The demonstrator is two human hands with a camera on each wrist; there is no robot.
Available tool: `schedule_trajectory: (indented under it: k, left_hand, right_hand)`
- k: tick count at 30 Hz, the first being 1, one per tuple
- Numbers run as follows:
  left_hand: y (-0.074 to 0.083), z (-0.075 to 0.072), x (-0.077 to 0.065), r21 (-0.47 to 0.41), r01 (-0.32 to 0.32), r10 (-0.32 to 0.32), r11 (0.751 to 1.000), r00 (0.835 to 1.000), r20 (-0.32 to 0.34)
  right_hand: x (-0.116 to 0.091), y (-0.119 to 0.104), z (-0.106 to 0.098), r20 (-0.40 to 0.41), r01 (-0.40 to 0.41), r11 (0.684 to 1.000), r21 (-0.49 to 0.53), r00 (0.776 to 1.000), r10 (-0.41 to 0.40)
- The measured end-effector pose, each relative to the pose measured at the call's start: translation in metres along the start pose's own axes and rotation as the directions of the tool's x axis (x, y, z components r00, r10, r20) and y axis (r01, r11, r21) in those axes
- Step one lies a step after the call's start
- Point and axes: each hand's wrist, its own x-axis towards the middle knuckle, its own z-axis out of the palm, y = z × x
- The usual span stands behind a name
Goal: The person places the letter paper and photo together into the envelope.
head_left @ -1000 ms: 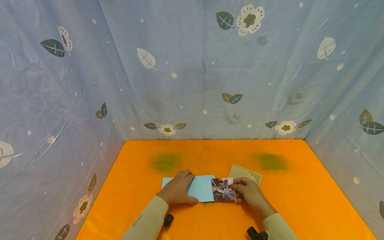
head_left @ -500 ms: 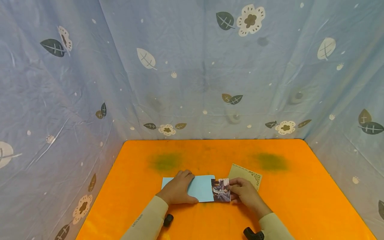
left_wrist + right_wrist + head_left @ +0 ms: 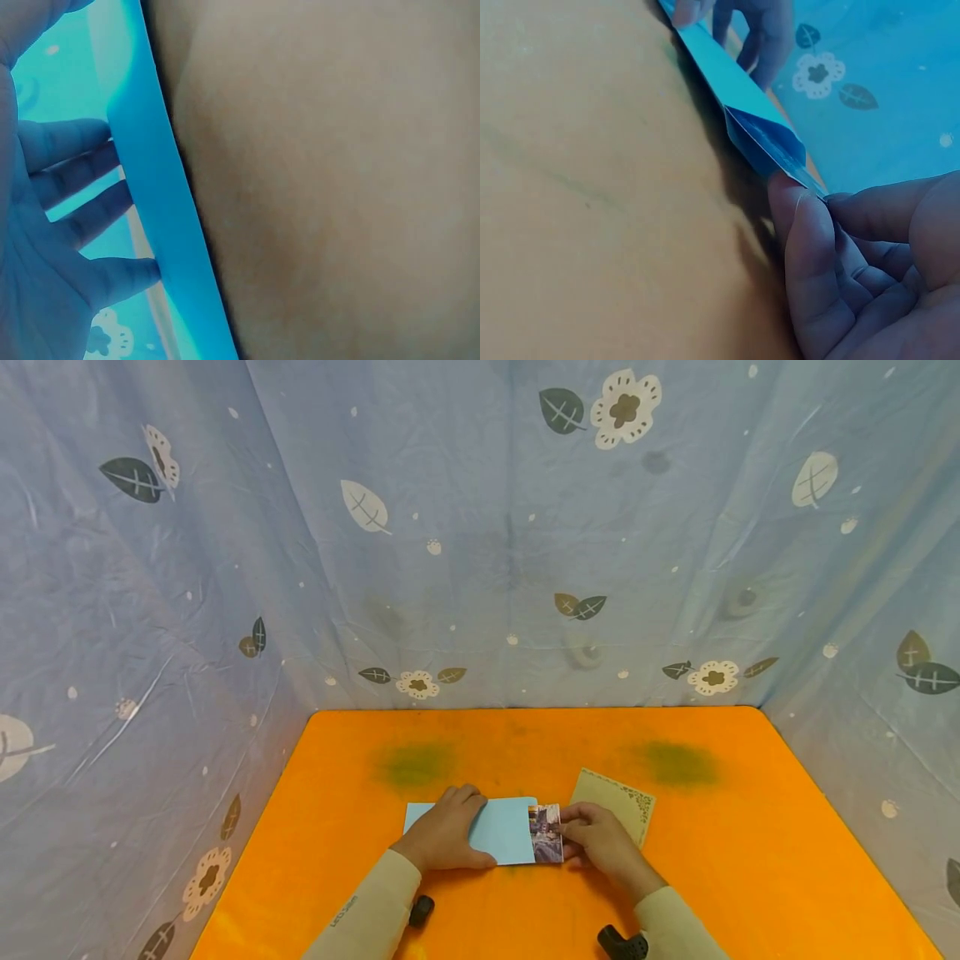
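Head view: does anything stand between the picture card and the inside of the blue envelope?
Nothing visible does. The picture card sits partly inside the blue envelope at its open right end. The right hand pinches the card's outer edge. The beige card lies outside that path. The envelope's interior is mostly hidden.

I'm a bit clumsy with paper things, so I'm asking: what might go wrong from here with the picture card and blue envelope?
The picture card, only partly inside the blue envelope, might snag on its open end and crease.
The left hand spans the envelope; squeezing harder could buckle it.
The right hand overlaps the beige sheet in the head view, so it might nudge that.
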Motion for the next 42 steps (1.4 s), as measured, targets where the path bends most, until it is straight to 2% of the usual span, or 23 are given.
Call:
schedule_trajectory:
  k: [15, 23, 38, 42]
  left_hand:
    - [0.001, 0.001, 0.0, 0.005, -0.006, 0.006, 1.0, 1.0, -0.003]
    - [0.0, 0.002, 0.001, 0.022, -0.004, 0.005, 1.0, 1.0, -0.002]
    - [0.001, 0.001, 0.001, 0.005, 0.004, -0.004, 1.0, 1.0, -0.005]
    - [0.002, 0.001, 0.0, 0.004, 0.005, -0.005, 1.0, 1.0, -0.01]
  right_hand:
    - [0.005, -0.001, 0.017, -0.01, -0.007, 0.999, -0.05, 1.0, 0.006]
    - [0.009, 0.002, 0.023, 0.005, -0.008, 0.999, -0.039, 1.0, 0.008]
    - [0.004, 0.001, 0.021, -0.015, -0.046, 0.998, -0.033, 0.999, 0.045]
    - [0.003, 0.001, 0.022, -0.012, -0.031, 0.998, -0.058, 0.999, 0.031]
